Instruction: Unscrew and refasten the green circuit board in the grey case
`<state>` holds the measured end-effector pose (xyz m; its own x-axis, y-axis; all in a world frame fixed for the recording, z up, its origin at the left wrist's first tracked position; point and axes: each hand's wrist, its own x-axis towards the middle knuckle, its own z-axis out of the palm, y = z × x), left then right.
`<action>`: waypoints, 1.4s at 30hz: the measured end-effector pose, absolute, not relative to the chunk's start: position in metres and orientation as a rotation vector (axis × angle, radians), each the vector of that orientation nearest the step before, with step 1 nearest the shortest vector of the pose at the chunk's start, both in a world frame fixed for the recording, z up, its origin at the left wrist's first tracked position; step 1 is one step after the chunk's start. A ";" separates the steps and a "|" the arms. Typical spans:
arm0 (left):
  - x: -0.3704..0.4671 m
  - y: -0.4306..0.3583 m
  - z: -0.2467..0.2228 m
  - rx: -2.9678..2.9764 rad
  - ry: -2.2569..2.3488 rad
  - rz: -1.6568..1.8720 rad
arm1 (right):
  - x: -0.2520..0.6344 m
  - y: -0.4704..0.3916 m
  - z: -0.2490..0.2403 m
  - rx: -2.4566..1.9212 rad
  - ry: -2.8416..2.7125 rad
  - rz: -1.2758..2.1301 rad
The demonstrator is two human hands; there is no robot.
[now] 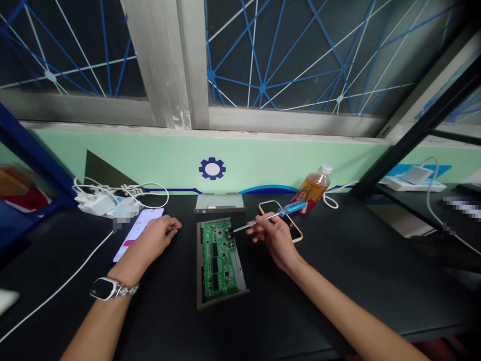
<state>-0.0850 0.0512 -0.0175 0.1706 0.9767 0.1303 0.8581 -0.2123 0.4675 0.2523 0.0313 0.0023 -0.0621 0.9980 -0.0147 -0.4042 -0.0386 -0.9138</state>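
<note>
My right hand [276,235] grips a screwdriver [259,222] by its shaft, between thumb and fingers. Its clear blue handle points up and right, while the tip meets or hovers just over dark parts at the upper right of a green circuit board [220,258]; contact is unclear. The board lies in a grey metal tray [238,271] on the black table. Left of it, my left hand [163,235] rests with curled fingers, nothing visible in them, beside a lit phone [141,230]. A watch [105,289] is on the left wrist.
A metal cover plate [219,202] lies behind the board. Beyond my right hand are a second phone [296,231] in a pale case and a drink bottle [313,188]. A power strip [107,203] with white cables sits at the back left. Shelf frames flank the table [338,281].
</note>
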 end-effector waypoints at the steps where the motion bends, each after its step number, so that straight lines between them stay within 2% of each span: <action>1: -0.085 0.051 -0.018 2.175 1.757 0.583 | 0.252 0.031 0.002 -0.883 -0.927 1.441; 5: -0.083 0.049 -0.014 2.207 1.753 0.601 | 0.251 0.030 0.004 -0.878 -0.937 1.438; 10: -0.043 0.036 -0.007 2.349 1.559 0.838 | 0.252 0.030 0.005 -0.857 -0.986 1.423; 15: 0.009 0.026 -0.019 2.349 1.407 0.722 | 0.250 0.030 0.003 -0.826 -1.103 1.351; 20: 0.032 0.028 -0.028 2.304 1.394 0.771 | 0.243 0.040 0.013 -0.796 -1.269 1.254; 29: 0.028 0.033 -0.022 2.061 1.191 1.179 | 0.205 0.084 0.060 -0.821 -1.946 0.974; 35: 0.013 0.043 -0.025 1.887 1.291 1.242 | 0.184 0.091 0.044 -0.856 -2.107 0.799; 42: 0.012 0.048 -0.028 1.868 1.309 1.250 | 0.182 0.092 0.037 -0.859 -2.126 0.756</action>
<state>0.0115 0.0482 -0.0285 0.1003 0.9186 0.3821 0.4243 -0.3869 0.8187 0.1823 0.0920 0.0371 -0.5258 0.7554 0.3910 0.3392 0.6078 -0.7180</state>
